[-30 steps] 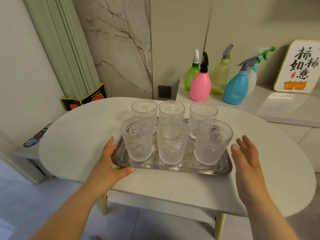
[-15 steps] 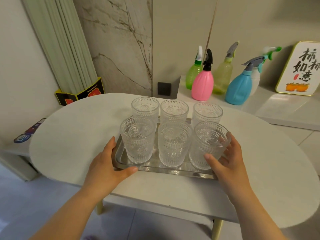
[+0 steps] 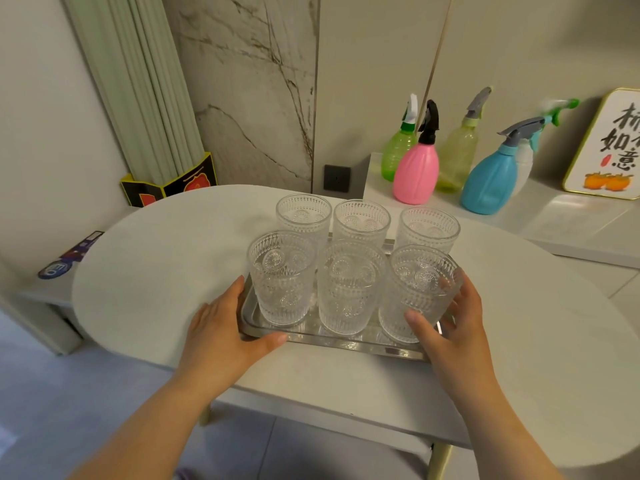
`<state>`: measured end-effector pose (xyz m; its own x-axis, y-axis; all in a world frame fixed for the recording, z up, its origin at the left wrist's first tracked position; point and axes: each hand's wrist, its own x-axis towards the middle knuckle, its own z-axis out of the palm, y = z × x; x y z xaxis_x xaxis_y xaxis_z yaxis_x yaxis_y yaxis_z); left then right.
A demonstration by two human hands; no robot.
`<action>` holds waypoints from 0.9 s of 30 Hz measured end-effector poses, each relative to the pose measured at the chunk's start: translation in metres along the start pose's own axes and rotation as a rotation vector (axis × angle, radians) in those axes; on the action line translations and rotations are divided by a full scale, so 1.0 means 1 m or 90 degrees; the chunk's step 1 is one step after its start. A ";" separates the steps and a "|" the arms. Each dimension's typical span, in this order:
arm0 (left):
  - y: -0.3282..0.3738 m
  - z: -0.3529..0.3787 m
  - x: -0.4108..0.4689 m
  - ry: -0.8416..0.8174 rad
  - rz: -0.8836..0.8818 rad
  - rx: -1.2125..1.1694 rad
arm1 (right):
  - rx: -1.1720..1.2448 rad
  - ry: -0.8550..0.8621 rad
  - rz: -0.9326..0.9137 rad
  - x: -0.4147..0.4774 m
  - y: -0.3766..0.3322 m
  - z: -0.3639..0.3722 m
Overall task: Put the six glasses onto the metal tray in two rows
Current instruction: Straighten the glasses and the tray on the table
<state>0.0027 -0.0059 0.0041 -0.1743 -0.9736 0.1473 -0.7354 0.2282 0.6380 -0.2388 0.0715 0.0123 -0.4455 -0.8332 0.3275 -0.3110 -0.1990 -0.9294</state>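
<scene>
Several clear embossed glasses stand in two rows of three on the metal tray (image 3: 349, 345). The back row runs from the left glass (image 3: 303, 214) through the middle glass (image 3: 361, 220) to the right glass (image 3: 428, 226). In front stand the near-left glass (image 3: 281, 277) and near-middle glass (image 3: 350, 287). The near-right glass (image 3: 414, 289) leans slightly left, with my right hand (image 3: 450, 330) wrapped around it, thumb in front and fingers behind. My left hand (image 3: 225, 330) lies against the tray's near-left corner, thumb along the front rim.
The tray sits on a white oval table (image 3: 149, 278). Behind, a white ledge (image 3: 571, 220) carries several spray bottles, among them a pink one (image 3: 415, 174) and a blue one (image 3: 488, 183), plus a framed sign (image 3: 609, 147). A curtain (image 3: 138, 84) hangs at the left.
My right hand came in from the right of the tray and closed around the near-right glass, which shifted left toward the middle glass. My left hand stayed at the tray's corner.
</scene>
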 end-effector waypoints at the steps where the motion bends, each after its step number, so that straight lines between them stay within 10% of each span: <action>1: 0.000 0.000 0.000 0.002 0.000 0.000 | 0.002 -0.001 0.001 0.000 0.000 0.001; 14: 0.003 -0.002 -0.001 0.005 0.010 -0.019 | -0.008 0.155 0.089 0.031 -0.007 -0.031; 27: -0.002 -0.001 0.005 0.005 0.009 0.001 | -0.011 -0.175 0.161 0.095 -0.006 -0.038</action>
<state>0.0035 -0.0108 0.0044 -0.1789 -0.9704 0.1620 -0.7342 0.2413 0.6346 -0.3110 0.0132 0.0558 -0.2681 -0.9630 0.0282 -0.2348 0.0369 -0.9713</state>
